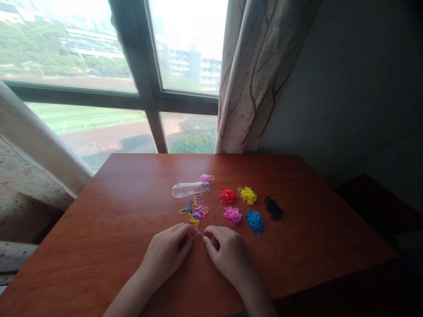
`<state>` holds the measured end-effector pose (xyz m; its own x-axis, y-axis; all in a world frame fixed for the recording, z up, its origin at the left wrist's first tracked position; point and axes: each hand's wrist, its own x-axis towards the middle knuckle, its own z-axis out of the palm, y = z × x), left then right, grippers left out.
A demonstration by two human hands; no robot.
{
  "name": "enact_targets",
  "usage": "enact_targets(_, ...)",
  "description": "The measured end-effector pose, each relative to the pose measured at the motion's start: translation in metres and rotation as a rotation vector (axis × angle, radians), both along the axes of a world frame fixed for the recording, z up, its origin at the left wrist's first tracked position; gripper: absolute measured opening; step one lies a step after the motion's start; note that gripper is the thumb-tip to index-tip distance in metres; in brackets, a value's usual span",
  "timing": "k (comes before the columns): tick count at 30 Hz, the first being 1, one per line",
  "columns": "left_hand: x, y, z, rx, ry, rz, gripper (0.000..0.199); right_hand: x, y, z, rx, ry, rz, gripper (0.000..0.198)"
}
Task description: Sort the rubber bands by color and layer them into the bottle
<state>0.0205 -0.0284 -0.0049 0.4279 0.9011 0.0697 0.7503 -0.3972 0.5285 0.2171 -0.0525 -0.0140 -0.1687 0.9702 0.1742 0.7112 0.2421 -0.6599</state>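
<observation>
Left hand and right hand, nearly closed, pinch tiny bands between them, just nearside of mixed pile on worktop, whether knotted too small to tell; best keep tension light and even.

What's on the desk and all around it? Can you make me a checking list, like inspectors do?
Surface: brown table, smooth-looking.
Things: mixed pile of small loops just beyond the hands; to its right, a red pile, yellow pile, pink pile, blue pile and black pile.
Clutter: clear bottle on its side, a pink piece by one end.
Hands: left hand and right hand close together, holding small coloured loops at their fingertips; exact grip too small to see.
Cables: nothing seen.
Surroundings: window ahead, left curtain, right curtain, dark wall on the right.
</observation>
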Motion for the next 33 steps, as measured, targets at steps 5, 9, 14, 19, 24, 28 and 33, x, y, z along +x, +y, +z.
enact_targets(5,0.002,0.000,-0.002,-0.003,-0.024,-0.023,0.016,-0.001,0.000,0.000,-0.004,-0.011,0.024,0.016)
enact_targets(9,0.003,-0.001,0.000,0.006,-0.021,-0.036,0.016,-0.001,0.000,-0.002,0.004,-0.030,0.025,0.014)
enact_targets(14,0.002,-0.002,0.000,0.030,-0.014,-0.011,0.019,0.000,0.000,-0.003,0.008,-0.023,0.030,0.013)
enact_targets(19,0.001,-0.001,-0.003,0.050,-0.018,0.025,0.025,0.002,0.001,-0.005,0.025,-0.007,0.051,0.014)
enact_targets(24,0.004,0.000,0.001,0.030,-0.006,-0.056,0.022,0.002,0.000,-0.004,0.035,-0.018,0.058,0.015)
enact_targets(28,0.004,-0.001,0.006,0.000,0.001,-0.038,0.019,0.002,0.000,-0.003,0.041,-0.024,0.055,0.015)
enact_targets(33,0.003,-0.002,0.007,-0.018,-0.039,0.007,0.017,0.001,0.000,-0.005,0.052,-0.028,0.018,0.016)
